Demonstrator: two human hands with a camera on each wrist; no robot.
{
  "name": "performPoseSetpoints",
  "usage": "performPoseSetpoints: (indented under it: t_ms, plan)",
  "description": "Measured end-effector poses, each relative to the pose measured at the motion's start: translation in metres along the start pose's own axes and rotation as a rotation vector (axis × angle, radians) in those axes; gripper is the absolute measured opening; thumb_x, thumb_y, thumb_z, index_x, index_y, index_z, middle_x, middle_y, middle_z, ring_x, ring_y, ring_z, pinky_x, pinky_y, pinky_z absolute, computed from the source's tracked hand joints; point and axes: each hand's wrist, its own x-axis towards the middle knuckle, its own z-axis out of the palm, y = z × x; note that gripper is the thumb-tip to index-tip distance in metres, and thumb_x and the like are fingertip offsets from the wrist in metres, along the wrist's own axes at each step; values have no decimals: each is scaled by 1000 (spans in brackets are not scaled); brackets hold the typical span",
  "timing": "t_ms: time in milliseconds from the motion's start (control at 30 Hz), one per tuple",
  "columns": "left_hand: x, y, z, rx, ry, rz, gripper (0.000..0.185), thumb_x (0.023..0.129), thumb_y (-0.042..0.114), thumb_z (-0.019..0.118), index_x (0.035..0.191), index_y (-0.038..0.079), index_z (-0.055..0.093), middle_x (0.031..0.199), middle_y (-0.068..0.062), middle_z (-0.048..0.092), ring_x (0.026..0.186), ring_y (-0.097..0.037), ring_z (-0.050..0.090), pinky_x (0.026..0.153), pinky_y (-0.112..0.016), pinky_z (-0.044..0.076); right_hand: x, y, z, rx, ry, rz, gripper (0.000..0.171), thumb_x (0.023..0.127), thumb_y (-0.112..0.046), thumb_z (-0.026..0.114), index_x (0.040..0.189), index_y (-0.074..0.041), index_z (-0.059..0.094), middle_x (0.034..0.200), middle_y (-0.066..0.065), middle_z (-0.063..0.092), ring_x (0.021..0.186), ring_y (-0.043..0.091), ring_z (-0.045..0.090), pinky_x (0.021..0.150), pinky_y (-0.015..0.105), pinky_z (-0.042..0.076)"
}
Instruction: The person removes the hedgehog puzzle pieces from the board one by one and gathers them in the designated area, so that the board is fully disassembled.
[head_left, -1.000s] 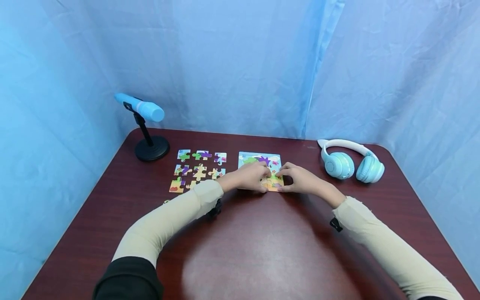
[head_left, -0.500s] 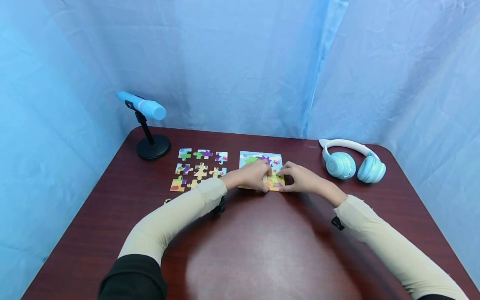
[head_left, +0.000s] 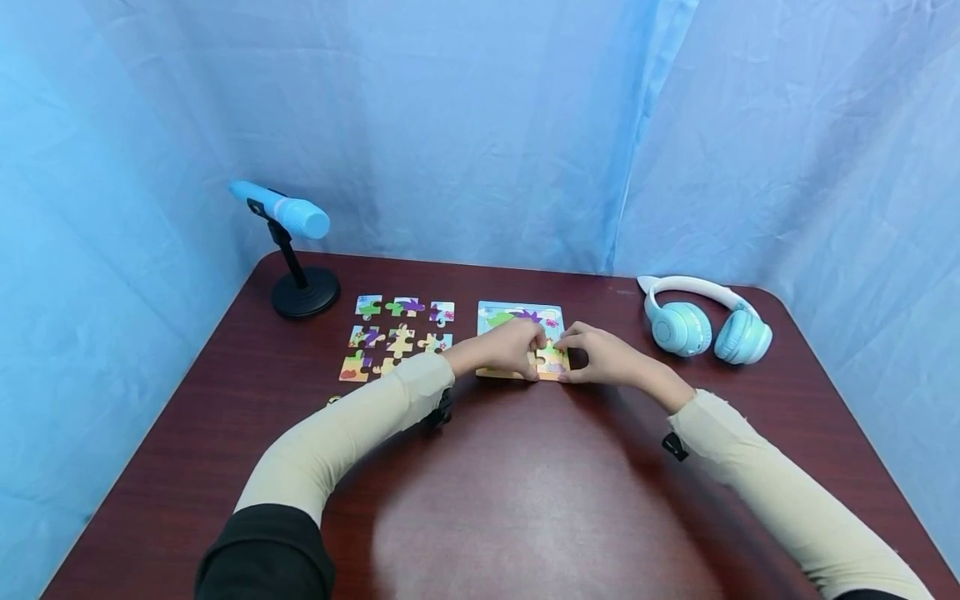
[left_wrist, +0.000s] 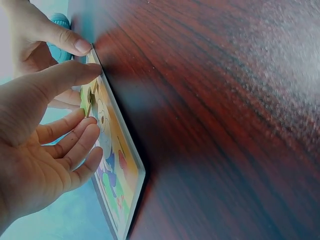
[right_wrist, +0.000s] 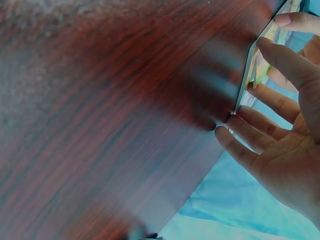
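A colourful puzzle board (head_left: 517, 317) lies on the dark red table (head_left: 525, 492), and both hands meet at its near right corner. My left hand (head_left: 504, 350) covers the near middle of the board. In the left wrist view the left hand (left_wrist: 60, 125) has its thumb (left_wrist: 70, 75) at the board's near edge (left_wrist: 131, 172), with relaxed fingers lying on the picture. My right hand (head_left: 602, 357) touches the corner. In the right wrist view the right hand (right_wrist: 285, 150) has straight fingers (right_wrist: 250, 132) against the board's edge (right_wrist: 244, 87). A yellow-green piece (head_left: 552, 361) shows between the hands.
Several loose puzzle pieces (head_left: 397, 337) lie in rows left of the board. A blue microphone (head_left: 288, 215) on a black stand (head_left: 303, 292) is at the back left. Light blue headphones (head_left: 705, 323) rest at the right. Blue cloth (head_left: 480, 125) hangs all around the table.
Both hands stay at the board's near right corner. Only the fingers have shifted slightly over the yellow-green piece.
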Motion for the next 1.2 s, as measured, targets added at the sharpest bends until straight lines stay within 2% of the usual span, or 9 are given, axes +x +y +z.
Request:
performPoseSetpoints:
  t_ms: [233,433,600,833,1200]
  plan:
    - [-1,3,-2,28,8,4,49,83,22,85,122,2,64,114,-10,65,101,-18,59,89,-29,51,-2,1,1,1,-2,10,49,85,-25,83,125,0,71,122,18,62,108,30,63,95,48,54]
    - [1,3,-2,25,21,9,42,86,19,81,121,1,66,110,-10,68,93,-15,59,82,-26,51,-2,0,0,8,-5,14,48,85,-25,83,125,0,71,121,18,62,107,31,63,96,49,54]
    - [1,4,-1,59,37,10,41,85,19,82,119,1,67,105,-9,68,87,-14,56,78,-24,50,-2,0,0,7,-1,13,48,86,-25,83,125,0,71,123,18,62,109,31,62,97,50,53]
    - [0,4,1,98,65,23,41,83,22,82,116,2,67,104,-7,67,88,-13,55,76,-23,48,-1,0,0,6,-8,16,48,86,-25,82,125,0,71,122,18,62,107,32,62,96,50,53]
    - [-15,-1,-6,127,81,0,42,82,23,82,116,5,66,107,-8,66,91,-14,55,80,-27,48,-1,-2,0,-1,-28,46,48,87,-25,81,128,-3,70,124,17,62,112,31,61,99,50,52]
